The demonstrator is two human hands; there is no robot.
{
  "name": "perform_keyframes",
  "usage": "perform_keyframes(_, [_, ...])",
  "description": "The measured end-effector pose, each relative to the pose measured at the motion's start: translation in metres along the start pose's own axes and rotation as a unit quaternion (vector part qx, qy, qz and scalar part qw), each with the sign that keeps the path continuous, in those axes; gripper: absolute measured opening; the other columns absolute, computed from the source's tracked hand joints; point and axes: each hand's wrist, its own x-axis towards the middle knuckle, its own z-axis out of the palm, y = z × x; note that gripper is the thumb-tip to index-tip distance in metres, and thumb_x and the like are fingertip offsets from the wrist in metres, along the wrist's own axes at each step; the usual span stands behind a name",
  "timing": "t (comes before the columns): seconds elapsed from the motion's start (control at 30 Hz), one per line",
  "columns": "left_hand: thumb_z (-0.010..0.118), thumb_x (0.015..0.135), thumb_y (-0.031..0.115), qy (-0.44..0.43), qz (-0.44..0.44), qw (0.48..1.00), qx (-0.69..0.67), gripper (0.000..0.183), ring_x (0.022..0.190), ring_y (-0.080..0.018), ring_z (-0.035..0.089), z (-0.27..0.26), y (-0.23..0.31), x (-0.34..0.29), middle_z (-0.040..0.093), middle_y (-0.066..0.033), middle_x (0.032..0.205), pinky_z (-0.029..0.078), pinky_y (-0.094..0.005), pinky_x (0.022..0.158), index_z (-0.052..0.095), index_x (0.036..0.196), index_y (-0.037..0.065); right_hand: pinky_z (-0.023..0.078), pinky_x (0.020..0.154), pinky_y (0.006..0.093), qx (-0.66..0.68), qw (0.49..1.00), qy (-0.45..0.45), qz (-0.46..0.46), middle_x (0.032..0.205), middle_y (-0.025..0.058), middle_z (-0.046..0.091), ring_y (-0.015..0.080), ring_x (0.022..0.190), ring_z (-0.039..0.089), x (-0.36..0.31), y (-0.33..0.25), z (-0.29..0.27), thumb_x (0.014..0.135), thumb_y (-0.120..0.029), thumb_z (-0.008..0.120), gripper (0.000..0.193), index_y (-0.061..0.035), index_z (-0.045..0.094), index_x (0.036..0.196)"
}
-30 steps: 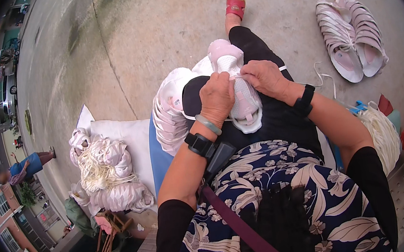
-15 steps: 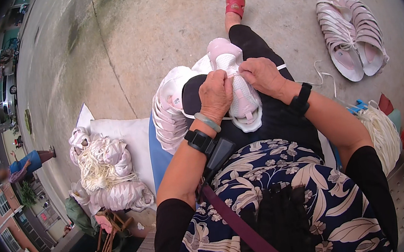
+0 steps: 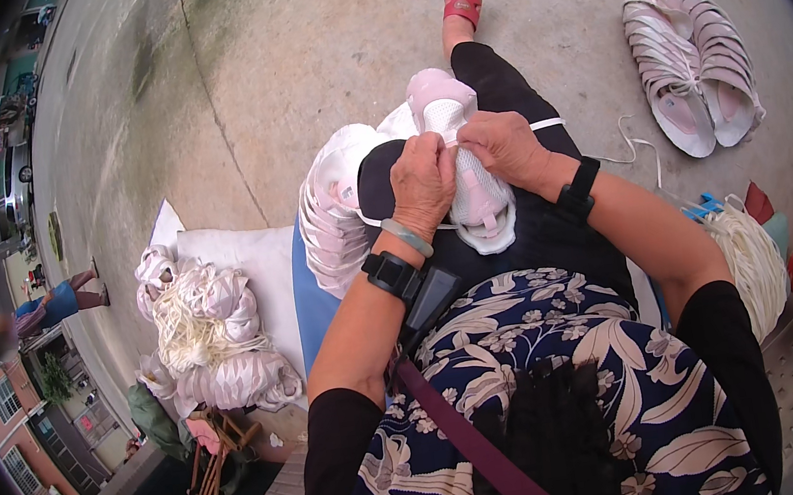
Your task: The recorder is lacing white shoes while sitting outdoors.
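A pink and white shoe upper (image 3: 481, 199) lies lengthwise on my black-trousered lap, its pink end pointing away from me. My left hand (image 3: 422, 183) is closed in a pinch at the left of its middle. From the other side, my right hand (image 3: 508, 149) pinches at the same part, the fingertips of both hands nearly meeting. Whether a thin lace runs between the fingers is too small to tell. Just left of my left hand, a stack of nested white and pink uppers (image 3: 329, 218) rests against my leg.
Another tied bundle of uppers (image 3: 695, 72) lies on the concrete at right. White laces (image 3: 751, 268) hang in a hank beside my right elbow. More uppers and cream laces (image 3: 207, 320) are heaped at left, near a small wooden stool (image 3: 213, 458). Far left, a person (image 3: 57, 307) walks.
My hands have drawn slightly closer together over the upper, and the right hand has shifted a little left and up. The distant person's legs have changed position.
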Motion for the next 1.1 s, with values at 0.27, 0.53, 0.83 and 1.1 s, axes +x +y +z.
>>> perform_keyframes(0.27, [0.064, 0.072, 0.005, -0.001, -0.062, 0.995, -0.077, 0.016, 0.056, -0.0136, 0.05, -0.004, -0.001, -0.009, 0.051, -0.0065, 0.068, 0.044, -0.0254, 0.055, 0.055, 0.085, 0.001, 0.045, 0.067, 0.0397, 0.062, 0.995, 0.001, 0.081, 0.078, 0.0153, 0.056, 0.0329, 0.077, 0.057, -0.007, -0.004, -0.008, 0.076, -0.01, 0.054, 0.006, -0.0046, 0.056, 0.078])
perform_keyframes(0.53, [0.063, 0.072, 0.004, 0.003, -0.058, 0.997, -0.052, 0.015, 0.056, -0.015, 0.051, 0.001, -0.004, -0.01, 0.053, -0.0073, 0.069, 0.043, -0.0263, 0.054, 0.055, 0.084, 0.001, 0.044, 0.064, 0.0383, 0.056, 0.993, 0.03, 0.1, 0.073, 0.014, 0.057, 0.0317, 0.071, 0.057, -0.004, 0.002, 0.017, 0.076, -0.015, 0.054, 0.012, -0.0035, 0.057, 0.078])
perform_keyframes(0.83, [0.06, 0.075, 0.005, 0.035, 0.006, 0.999, -0.026, 0.009, 0.065, -0.0298, 0.054, 0.004, 0.0, -0.007, 0.054, -0.0133, 0.072, 0.044, -0.0349, 0.059, 0.053, 0.081, 0.002, 0.044, 0.058, 0.034, 0.145, 0.977, -0.11, 0.114, 0.064, 0.0148, 0.058, 0.0247, 0.061, 0.057, 0.014, 0.016, 0.005, 0.07, -0.016, 0.059, 0.015, -0.0009, 0.059, 0.071])
perform_keyframes(1.1, [0.053, 0.081, 0.012, -0.038, -0.005, 0.999, 0.0, 0.011, 0.07, -0.0377, 0.054, -0.003, -0.003, -0.002, 0.054, -0.0172, 0.074, 0.044, -0.0435, 0.062, 0.049, 0.079, 0.002, 0.045, 0.061, 0.0371, 0.102, 0.975, -0.158, 0.118, 0.069, 0.0152, 0.06, 0.0293, 0.067, 0.059, 0.016, 0.002, -0.016, 0.07, -0.015, 0.058, 0.014, -0.0018, 0.059, 0.076])
